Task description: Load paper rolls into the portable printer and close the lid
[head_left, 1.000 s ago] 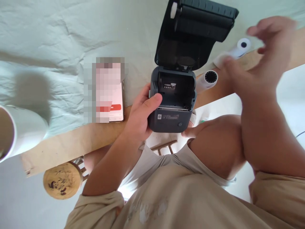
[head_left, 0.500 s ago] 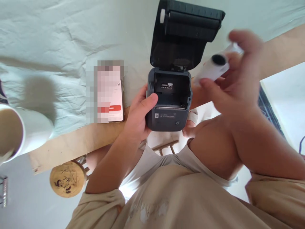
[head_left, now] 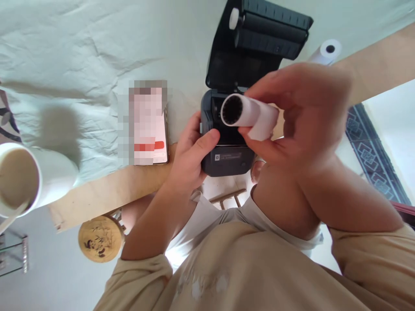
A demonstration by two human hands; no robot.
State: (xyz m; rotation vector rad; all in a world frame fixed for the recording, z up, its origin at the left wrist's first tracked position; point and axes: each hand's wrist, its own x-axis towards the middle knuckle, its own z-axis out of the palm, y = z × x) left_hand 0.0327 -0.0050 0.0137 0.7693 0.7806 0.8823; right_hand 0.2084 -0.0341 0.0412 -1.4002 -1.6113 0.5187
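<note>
A dark portable label printer (head_left: 228, 162) rests in my left hand (head_left: 194, 151), fingers wrapped around its left side and thumb at the rim of the paper bay. Its lid (head_left: 227, 62) stands swung up, showing a black roller and a white gear. Over the bay, my right hand (head_left: 301, 116) pinches a small white paper roll (head_left: 256, 114). The roll's hollow, dark core faces left, and a loose paper end hangs from it. Part of the bay is hidden behind the roll and my fingers.
On the pale green cloth (head_left: 90, 47) lie a phone (head_left: 151, 147), at the left, and another white paper roll (head_left: 327, 51), beyond my right hand. A white cup (head_left: 55, 166) of brownish drink with a spoon stands far left. Below is a round stool (head_left: 101, 239).
My right hand has carried the paper roll leftward from beside the printer to above its open bay. A second roll now shows on the table.
</note>
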